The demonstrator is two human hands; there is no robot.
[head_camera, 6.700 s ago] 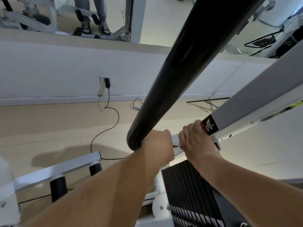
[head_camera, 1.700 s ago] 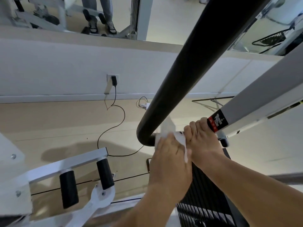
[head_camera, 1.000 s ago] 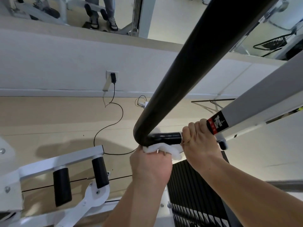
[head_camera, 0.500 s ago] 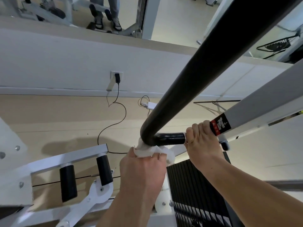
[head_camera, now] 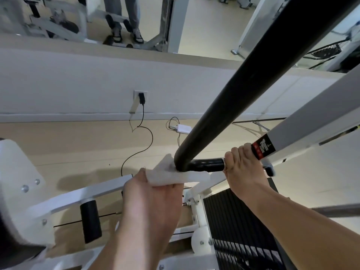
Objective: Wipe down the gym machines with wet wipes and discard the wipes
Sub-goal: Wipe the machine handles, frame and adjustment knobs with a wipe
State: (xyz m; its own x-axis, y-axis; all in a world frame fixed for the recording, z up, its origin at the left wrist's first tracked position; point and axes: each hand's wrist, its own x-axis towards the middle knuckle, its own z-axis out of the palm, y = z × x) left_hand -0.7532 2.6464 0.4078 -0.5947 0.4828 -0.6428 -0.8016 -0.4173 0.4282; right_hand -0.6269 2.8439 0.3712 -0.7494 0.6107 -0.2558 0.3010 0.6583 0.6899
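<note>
Mid-frame, our left hand [head_camera: 150,199] pinches one crumpled white wet wipe [head_camera: 171,176] against the bend of the thick black padded bar [head_camera: 243,98]. Our right hand [head_camera: 243,172] curls round the end of its short glossy black handle [head_camera: 206,164]. One black foam roller [head_camera: 90,221] sits lower left.

Your left grip [head_camera: 150,199] holds a wet wipe [head_camera: 175,175] against the bend of the black padded bar [head_camera: 243,90]; your right grip [head_camera: 243,172] clasps the white frame arm [head_camera: 311,123] at its lower end.
</note>
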